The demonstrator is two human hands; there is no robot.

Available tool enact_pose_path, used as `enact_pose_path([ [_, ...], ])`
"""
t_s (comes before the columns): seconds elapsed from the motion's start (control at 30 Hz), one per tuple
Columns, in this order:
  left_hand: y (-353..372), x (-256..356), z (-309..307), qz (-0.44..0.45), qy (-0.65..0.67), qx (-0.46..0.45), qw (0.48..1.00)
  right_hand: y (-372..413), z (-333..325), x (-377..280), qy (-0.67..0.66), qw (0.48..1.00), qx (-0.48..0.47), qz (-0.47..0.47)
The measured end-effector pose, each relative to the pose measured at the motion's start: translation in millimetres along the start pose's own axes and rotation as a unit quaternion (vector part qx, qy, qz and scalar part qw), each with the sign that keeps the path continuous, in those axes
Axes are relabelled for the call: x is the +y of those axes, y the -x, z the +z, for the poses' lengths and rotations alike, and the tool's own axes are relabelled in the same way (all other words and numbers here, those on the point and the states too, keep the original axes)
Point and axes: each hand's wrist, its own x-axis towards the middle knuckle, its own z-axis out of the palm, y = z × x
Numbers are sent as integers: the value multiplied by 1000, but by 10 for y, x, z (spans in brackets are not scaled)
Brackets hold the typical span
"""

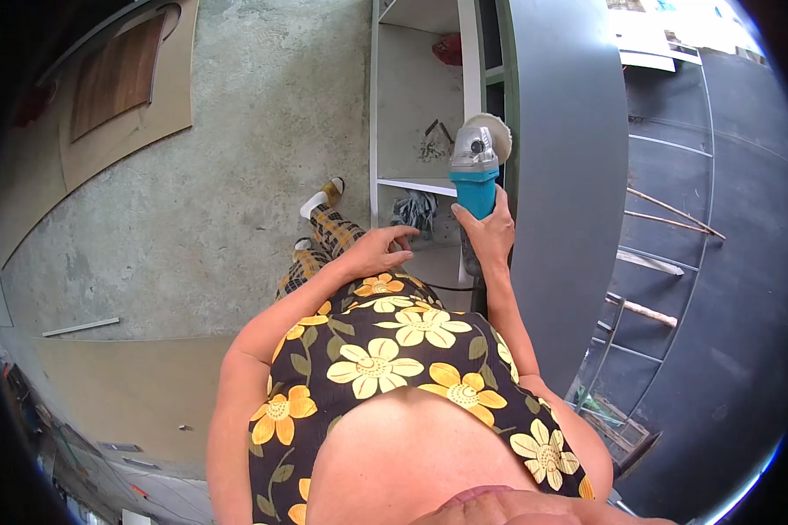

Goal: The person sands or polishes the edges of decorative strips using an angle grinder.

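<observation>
My right hand is wrapped around the teal body of an angle grinder. Its head is silvery and clear-looking, and a round pale disc sits at the far end, beside the edge of a grey panel. The lower part of the grinder's dark handle is partly hidden by my hand and wrist. My left hand hovers in front of my body with its fingers loosely bent and apart, holding nothing. Beyond its fingertips lies a crumpled grey-blue cloth or glove.
A white frame with compartments stands ahead; a red item lies in it. A dark cord runs near my waist. Right of the panel are a metal ladder-like rack and sticks. Boards lie on the concrete floor.
</observation>
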Motion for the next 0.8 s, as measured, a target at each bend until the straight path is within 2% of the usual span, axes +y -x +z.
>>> enact_pose_path([
  [0.33, -274, 44, -286, -19, -6, 28, 999, -1104, 7, -610, 4, 999, 42, -13],
  [0.53, -510, 153, -496, -13, -18, 31, 999, -947, 30, -457, -16, 1000, 13, -18],
  [0.63, -656, 222, -578, -20, -12, 19, 1000, -860, 32, -398, -23, 1000, -17, 9],
  [0.8, -802, 310, -623, 3, -27, 15, 1000, -1319, 41, -612, -17, 1000, 8, 8],
])
